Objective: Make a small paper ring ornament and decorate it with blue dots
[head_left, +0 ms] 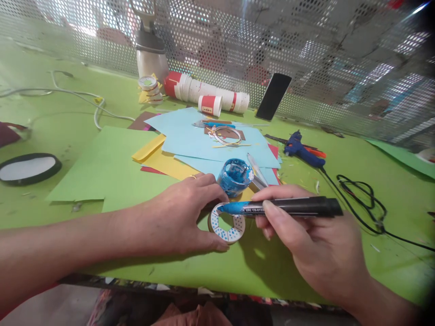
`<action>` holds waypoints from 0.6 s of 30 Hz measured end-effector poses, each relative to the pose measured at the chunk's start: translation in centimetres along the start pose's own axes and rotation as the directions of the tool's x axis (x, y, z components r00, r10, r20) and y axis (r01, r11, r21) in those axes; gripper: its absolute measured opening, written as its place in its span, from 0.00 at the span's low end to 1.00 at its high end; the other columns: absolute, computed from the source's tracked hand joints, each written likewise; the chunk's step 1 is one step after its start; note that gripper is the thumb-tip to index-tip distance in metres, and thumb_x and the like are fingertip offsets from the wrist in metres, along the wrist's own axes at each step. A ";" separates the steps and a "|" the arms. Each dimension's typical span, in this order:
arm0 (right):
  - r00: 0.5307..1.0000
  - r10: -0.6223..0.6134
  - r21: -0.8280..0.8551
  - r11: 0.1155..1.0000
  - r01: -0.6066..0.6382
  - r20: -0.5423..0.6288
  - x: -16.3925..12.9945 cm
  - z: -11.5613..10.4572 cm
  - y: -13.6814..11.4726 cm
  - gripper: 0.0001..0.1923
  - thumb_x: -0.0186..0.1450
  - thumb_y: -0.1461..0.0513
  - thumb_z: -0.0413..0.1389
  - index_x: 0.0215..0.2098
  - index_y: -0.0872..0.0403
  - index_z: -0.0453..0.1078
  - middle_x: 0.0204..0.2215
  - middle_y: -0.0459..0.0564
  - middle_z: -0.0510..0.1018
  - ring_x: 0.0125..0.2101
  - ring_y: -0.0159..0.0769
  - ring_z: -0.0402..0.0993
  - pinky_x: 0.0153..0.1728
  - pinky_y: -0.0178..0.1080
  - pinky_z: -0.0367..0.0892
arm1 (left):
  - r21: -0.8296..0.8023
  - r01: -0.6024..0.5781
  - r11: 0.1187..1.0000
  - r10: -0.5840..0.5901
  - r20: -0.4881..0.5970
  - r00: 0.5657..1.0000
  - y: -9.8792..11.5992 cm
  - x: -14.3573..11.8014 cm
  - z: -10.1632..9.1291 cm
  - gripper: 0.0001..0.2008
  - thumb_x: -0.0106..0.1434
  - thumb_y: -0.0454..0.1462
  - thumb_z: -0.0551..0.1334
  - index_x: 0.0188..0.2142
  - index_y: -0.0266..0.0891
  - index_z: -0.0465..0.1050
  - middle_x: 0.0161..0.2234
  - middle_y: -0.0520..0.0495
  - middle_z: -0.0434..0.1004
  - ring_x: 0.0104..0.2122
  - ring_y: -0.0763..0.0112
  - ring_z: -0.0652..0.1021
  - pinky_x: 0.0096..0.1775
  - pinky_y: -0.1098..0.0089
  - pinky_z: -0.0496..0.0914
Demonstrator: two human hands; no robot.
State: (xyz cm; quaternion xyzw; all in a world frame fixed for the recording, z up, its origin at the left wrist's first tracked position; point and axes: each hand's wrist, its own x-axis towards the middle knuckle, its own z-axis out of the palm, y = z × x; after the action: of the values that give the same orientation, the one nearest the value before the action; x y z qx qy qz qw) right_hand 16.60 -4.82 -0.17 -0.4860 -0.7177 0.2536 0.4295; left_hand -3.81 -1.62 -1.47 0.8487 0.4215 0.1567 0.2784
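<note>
White card, dotted in blue, forms one small ring [227, 225] that lies flat on the green table cover [340, 190] near its front edge. One left hand [176, 217] closes about the ring's left side, thumb below and fingers curled over its top, pinning it in place. One right hand [306, 244] is wrapped around one blue-and-black marker [278, 207], thumb and fingers pinched on the barrel, with the marker lying nearly level and its blue tip touching the ring's upper left rim. Just behind the ring stands one small blue-smeared pot [235, 176], and beside it on the right lies one pair of scissors [257, 174]. Both rest on a loose spread of coloured paper sheets [204, 140], light blue on top of yellow and red, with one large green sheet [108, 167] to the left. Farther right lies one blue glue gun [301, 148], its black cord [360, 199] looping across the cover. At the back, one stack of red-and-white paper cups [207, 93] lies on its side, one dark phone [273, 96] leans against the perforated metal screen [322, 59], and one black-rimmed oval [29, 168] sits at far left.
</note>
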 end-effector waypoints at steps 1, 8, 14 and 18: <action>1.000 -0.004 -0.009 1.000 0.004 0.001 0.1 0.0 0.0 0.05 0.63 0.65 0.57 0.32 0.52 0.75 0.19 0.41 0.77 0.17 0.27 0.71 0.19 0.30 0.68 | 0.001 0.000 1.000 0.000 0.000 1.000 0.0 0.0 0.0 0.22 0.52 0.44 0.72 0.44 0.39 0.75 0.42 0.46 0.72 0.42 0.60 0.74 0.43 0.62 0.69; 0.999 -0.032 -0.055 0.998 0.032 0.003 0.2 0.1 -0.1 0.05 0.62 0.64 0.57 0.31 0.52 0.76 0.18 0.41 0.76 0.16 0.27 0.70 0.17 0.32 0.66 | -0.008 -0.005 1.000 0.005 0.002 1.000 -0.2 0.0 0.2 0.23 0.52 0.44 0.72 0.46 0.38 0.74 0.42 0.45 0.72 0.43 0.58 0.73 0.44 0.60 0.69; 0.999 -0.041 -0.069 0.997 0.041 0.014 0.4 0.1 -0.2 0.06 0.62 0.64 0.56 0.31 0.53 0.75 0.18 0.41 0.75 0.16 0.27 0.70 0.17 0.31 0.65 | -0.008 0.010 1.000 -0.010 0.007 1.000 0.0 0.1 0.0 0.23 0.51 0.44 0.72 0.45 0.37 0.75 0.42 0.45 0.71 0.42 0.58 0.73 0.44 0.60 0.69; 0.999 -0.040 -0.068 0.997 0.041 0.016 0.5 0.1 -0.2 0.06 0.63 0.64 0.56 0.32 0.53 0.75 0.18 0.41 0.75 0.16 0.26 0.70 0.18 0.31 0.66 | -0.008 -0.002 1.000 0.002 0.008 1.000 -0.1 0.0 0.0 0.24 0.52 0.44 0.71 0.46 0.37 0.74 0.42 0.45 0.71 0.42 0.57 0.73 0.44 0.59 0.69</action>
State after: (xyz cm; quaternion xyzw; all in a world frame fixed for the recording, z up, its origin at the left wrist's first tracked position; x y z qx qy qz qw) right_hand 16.31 -4.45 0.07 -0.4837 -0.7388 0.2239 0.4125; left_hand -3.92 -1.60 -1.51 0.8486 0.4188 0.1555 0.2834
